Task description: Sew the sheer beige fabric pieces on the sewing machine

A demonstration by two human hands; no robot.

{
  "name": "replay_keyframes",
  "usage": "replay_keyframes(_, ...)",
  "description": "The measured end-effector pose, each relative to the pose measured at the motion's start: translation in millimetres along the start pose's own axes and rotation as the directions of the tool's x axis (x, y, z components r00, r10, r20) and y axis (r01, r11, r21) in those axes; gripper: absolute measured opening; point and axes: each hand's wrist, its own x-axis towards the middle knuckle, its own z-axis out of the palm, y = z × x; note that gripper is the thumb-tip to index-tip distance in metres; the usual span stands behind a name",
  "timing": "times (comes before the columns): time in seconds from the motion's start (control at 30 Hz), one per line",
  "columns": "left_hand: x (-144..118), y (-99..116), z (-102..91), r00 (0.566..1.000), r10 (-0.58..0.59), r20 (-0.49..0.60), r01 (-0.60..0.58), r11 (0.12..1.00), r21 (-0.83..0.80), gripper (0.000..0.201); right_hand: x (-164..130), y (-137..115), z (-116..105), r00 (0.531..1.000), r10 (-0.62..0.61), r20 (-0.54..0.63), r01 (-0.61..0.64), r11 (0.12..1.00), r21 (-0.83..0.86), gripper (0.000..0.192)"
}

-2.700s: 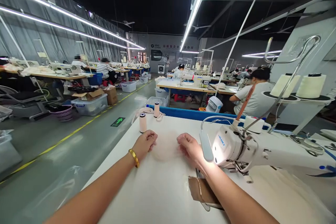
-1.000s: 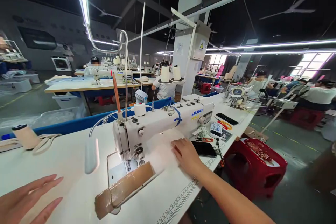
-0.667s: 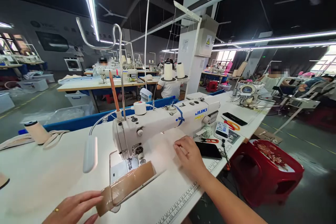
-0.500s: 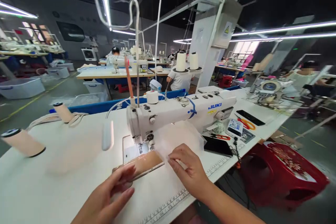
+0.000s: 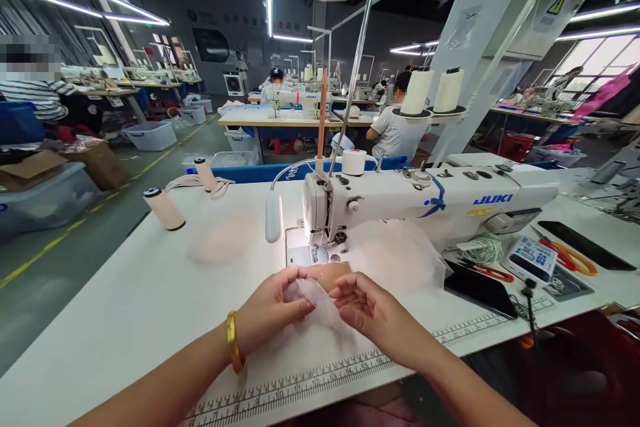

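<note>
Both hands pinch a sheer white fabric piece (image 5: 320, 300) on the desk (image 5: 125, 307) — left hand (image 5: 273, 307) and right hand (image 5: 373, 310) holding its edges, fingers closed on it, just near of the sewing machine (image 5: 425, 203); it seems ready for aligning under the needle.

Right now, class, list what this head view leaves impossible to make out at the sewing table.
- Needle of the sewing machine: too small, lost in lamp glare.
- Sheer fabric piece: edges hidden under the left hand and right hand.
- Small screen device: text too small.
- Phone: partly under the mesh pile.
</note>
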Motion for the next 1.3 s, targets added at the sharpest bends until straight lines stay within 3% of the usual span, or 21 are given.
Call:
replay_keyframes(0.13, 1, 4, -0.9, 0.994, 0.071, 0.088, -0.076, 0.996, 0.051, 0.037, 18, -7, 14, 0.998, -0.058, 0.002, 0.058, 0.986, -0.156, 0.061)
replay_keyframes(0.2, -1, 4, -5.9, 0.989, 0.031, 0.145, -0.04, 0.998, 0.058, 0.037, 28, -3, 19, 1.0, 0.007, 0.022, -0.006, 0.999, -0.037, 0.055)
replay_keyframes(0.3, 1, 2, -19.4, 0.963, -0.079, 0.258, 0.055, 0.993, 0.1, 0.033, 38, 5, 18, 0.981, 0.116, 0.153, -0.144, 0.972, 0.188, 0.056)
replay_keyframes(0.4, 10, 0, -29.5, 0.941, -0.127, 0.314, 0.083, 0.986, 0.148, 0.034, 40, 6, 11, 0.963, 0.165, 0.212, -0.195, 0.972, 0.13, 0.046)
replay_keyframes(0.5, 23, 3, -28.6, 0.949, -0.131, 0.286, 0.069, 0.973, 0.218, 0.037, 42, -3, 1, 0.963, 0.176, 0.205, -0.142, 0.976, -0.168, 0.029)
replay_keyframes(0.57, 30, 5, -23.8, 0.965, -0.092, 0.246, 0.022, 0.961, 0.276, 0.039, 49, -10, -5, 0.967, 0.143, 0.211, -0.065, 0.939, -0.337, 0.03)
replay_keyframes(0.63, 35, 5, -18.9, 0.979, -0.037, 0.201, -0.03, 0.948, 0.318, 0.04, 59, -13, -9, 0.975, 0.086, 0.203, 0.003, 0.916, -0.401, 0.035)
replay_keyframes(0.77, 35, -2, -15.5, 0.996, 0.004, 0.094, -0.036, 0.938, 0.344, 0.043, 77, -5, -11, 0.974, 0.061, 0.22, -0.001, 0.964, -0.265, 0.029)
replay_keyframes(0.83, 31, -5, -16.4, 0.996, -0.011, 0.092, -0.019, 0.949, 0.315, 0.039, 79, 1, -10, 0.971, 0.07, 0.23, -0.024, 0.98, -0.2, 0.023)
replay_keyframes(1.03, 24, -7, -14.5, 0.997, -0.008, 0.076, -0.012, 0.967, 0.253, 0.033, 71, 10, -7, 0.984, 0.053, 0.171, -0.025, 0.987, -0.162, 0.028)
replay_keyframes(1.13, 23, -7, -10.2, 0.995, 0.058, 0.083, -0.076, 0.967, 0.244, 0.032, 67, 8, 1, 0.991, 0.023, 0.133, -0.004, 0.99, -0.14, 0.033)
replay_keyframes(1.3, 20, -10, -6.1, 0.983, 0.155, 0.094, -0.173, 0.958, 0.229, 0.035, 64, 5, 9, 0.997, -0.068, 0.041, 0.076, 0.97, -0.233, 0.015)
